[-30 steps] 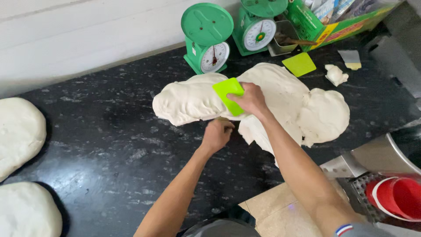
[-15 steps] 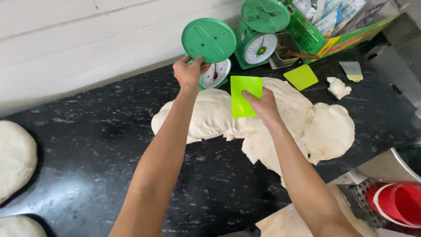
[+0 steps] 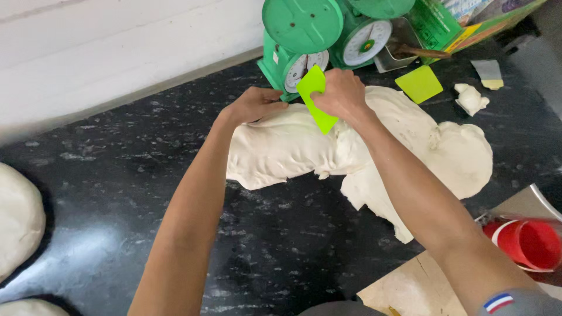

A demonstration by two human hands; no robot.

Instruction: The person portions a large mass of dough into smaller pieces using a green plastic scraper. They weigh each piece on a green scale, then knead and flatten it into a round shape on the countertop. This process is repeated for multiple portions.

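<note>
Head view: the right hand grips a lime-green flat plastic scraper, its lower edge pressed into the large pale slab of dough lying mid-frame on the black speckled stone surface. The left hand, fingers loosely curled, rests on the dough's edge at nine o'clock of the scraper. A green dial kitchen scale stands at twelve o'clock.

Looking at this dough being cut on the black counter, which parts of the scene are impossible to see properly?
Head view:
- The lower edge of the green scraper is sunk into the dough and partly covered by the right hand.
- The left hand hides the dough beneath it.
- The rear scale is cut off by the top edge.
- The red bowl is cut off at the right edge.
- The dough round is cut off at the left edge.
</note>
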